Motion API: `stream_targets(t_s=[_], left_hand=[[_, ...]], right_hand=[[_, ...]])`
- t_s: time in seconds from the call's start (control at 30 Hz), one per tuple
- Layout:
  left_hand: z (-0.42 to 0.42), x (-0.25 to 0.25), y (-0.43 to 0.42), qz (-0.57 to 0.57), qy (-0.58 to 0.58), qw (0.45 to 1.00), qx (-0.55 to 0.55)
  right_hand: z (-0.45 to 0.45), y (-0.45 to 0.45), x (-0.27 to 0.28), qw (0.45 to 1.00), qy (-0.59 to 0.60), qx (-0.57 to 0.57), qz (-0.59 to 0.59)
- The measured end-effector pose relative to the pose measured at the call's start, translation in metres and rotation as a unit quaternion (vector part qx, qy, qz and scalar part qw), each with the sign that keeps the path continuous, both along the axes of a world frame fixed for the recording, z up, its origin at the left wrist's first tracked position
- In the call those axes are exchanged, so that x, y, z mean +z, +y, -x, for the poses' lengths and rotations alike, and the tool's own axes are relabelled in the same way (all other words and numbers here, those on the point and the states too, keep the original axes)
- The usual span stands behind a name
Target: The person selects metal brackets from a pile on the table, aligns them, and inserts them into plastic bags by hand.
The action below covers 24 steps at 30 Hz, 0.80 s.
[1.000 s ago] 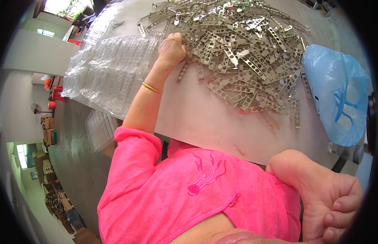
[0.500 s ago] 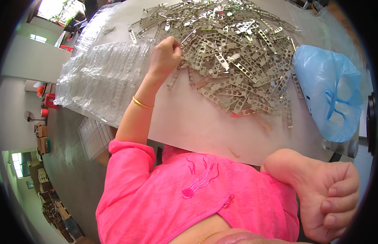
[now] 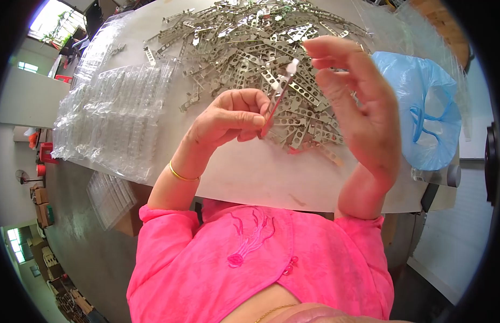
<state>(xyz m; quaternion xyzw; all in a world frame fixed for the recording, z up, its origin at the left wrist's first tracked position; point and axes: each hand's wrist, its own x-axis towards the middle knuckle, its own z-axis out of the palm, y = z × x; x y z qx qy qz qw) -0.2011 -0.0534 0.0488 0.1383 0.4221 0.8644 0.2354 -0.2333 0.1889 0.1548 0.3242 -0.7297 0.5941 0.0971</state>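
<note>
My left hand (image 3: 228,118) is closed around one end of a thin metal strip (image 3: 280,96). The strip is seen nearly edge-on and slants up and to the right, its bright tip clear of the fingers. To the right of it, my right hand (image 3: 365,102) is raised with its fingers apart and holds nothing that I can see. Behind and below both hands lies a large heap of perforated metal strips (image 3: 250,64), with round holes along their lengths.
Clear plastic blister trays (image 3: 113,113) lie stacked on the left of the white table (image 3: 250,183). A knotted blue plastic bag (image 3: 422,102) sits at the right edge. Below the table's left side, another clear tray (image 3: 111,199) rests near a cardboard box.
My left hand has moved from beside the trays toward the middle, and a metal strip now shows in it. My right hand has risen from low right over the table and its curled fingers have opened.
</note>
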Motion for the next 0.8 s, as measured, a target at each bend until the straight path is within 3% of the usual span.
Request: stream_targets(t_s=[0.07,0.33,0.4,0.53,0.6,0.8], left_hand=[[-0.005,0.002,0.002,-0.028,0.006,0.998,-0.051],[-0.010,-0.015,-0.003,-0.122,-0.017,0.987,-0.101],[-0.012,-0.006,-0.004,-0.056,-0.018,0.994,-0.089],[-0.010,-0.012,-0.003,-0.042,-0.005,0.998,-0.039],[-0.011,-0.025,-0.003,-0.005,0.040,0.997,0.065],[-0.008,-0.037,-0.011,0.046,0.009,0.996,0.080]], right_hand=[[0.004,-0.002,-0.002,0.988,0.048,0.065,-0.131],[0.013,-0.011,-0.018,0.988,0.001,0.123,-0.089],[0.014,-0.010,-0.017,0.986,-0.015,0.115,-0.120],[0.020,-0.011,-0.024,0.988,-0.096,0.086,-0.090],[0.028,-0.009,-0.027,0.977,-0.152,0.063,-0.134],[0.038,-0.016,-0.042,0.964,-0.203,0.078,-0.154]])
